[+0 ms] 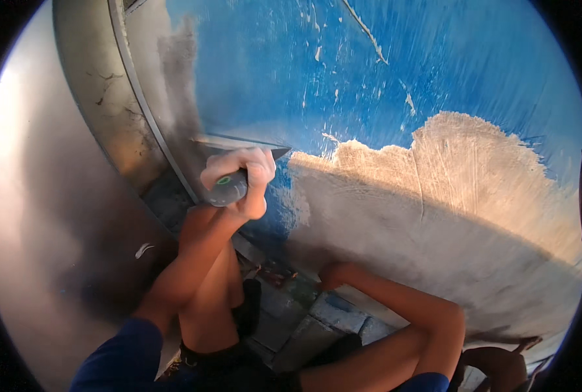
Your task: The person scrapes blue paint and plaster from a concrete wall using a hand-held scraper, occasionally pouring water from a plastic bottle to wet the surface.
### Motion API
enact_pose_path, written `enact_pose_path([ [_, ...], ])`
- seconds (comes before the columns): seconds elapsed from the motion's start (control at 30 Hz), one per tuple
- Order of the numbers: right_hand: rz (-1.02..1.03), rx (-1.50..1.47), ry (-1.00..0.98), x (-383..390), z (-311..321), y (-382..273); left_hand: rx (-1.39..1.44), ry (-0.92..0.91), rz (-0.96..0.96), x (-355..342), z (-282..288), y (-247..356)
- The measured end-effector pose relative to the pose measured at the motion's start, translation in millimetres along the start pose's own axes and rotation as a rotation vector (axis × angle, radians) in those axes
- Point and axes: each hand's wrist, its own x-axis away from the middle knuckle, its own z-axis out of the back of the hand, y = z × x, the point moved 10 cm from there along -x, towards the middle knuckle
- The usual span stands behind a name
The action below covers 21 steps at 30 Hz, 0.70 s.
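Note:
My left hand (245, 173) is closed round the dark grey handle (229, 189) of a wide-bladed scraper. The scraper's blade (279, 152) lies close to the wall, beside the border between blue paint (271, 78) and a bare patch (369, 189); whether it touches is hard to tell. Lower down, my right hand (333, 275) is near the foot of the wall, in shadow. Its fingers do not show clearly, and I make out nothing held in it.
A pale smooth panel (36, 196) curves along the left side, next to a cracked strip (111, 98) and a narrow metal edge (144, 98). My bent legs are below, over stone blocks (340, 313). Dark limb-like shapes (500, 366) show at lower right.

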Motion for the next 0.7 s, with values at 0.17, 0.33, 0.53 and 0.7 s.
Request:
enact_pose_path([
  [0.17, -0.066, 0.074, -0.093, 18, 9, -9, 0.211, 0.085, -0.061, 2, 23, 19],
  [0.33, 0.005, 0.054, 0.038, 14, -1, -4, -0.348, -0.029, 0.072, 23, 0, -26],
  [0.53, -0.013, 0.037, -0.034, 15, 7, -2, 0.021, 0.125, 0.15, 2, 18, -21],
  [0.7, 0.011, 0.063, 0.017, 20, -1, -7, 0.246, -0.01, -0.055, 1, 14, 13],
])
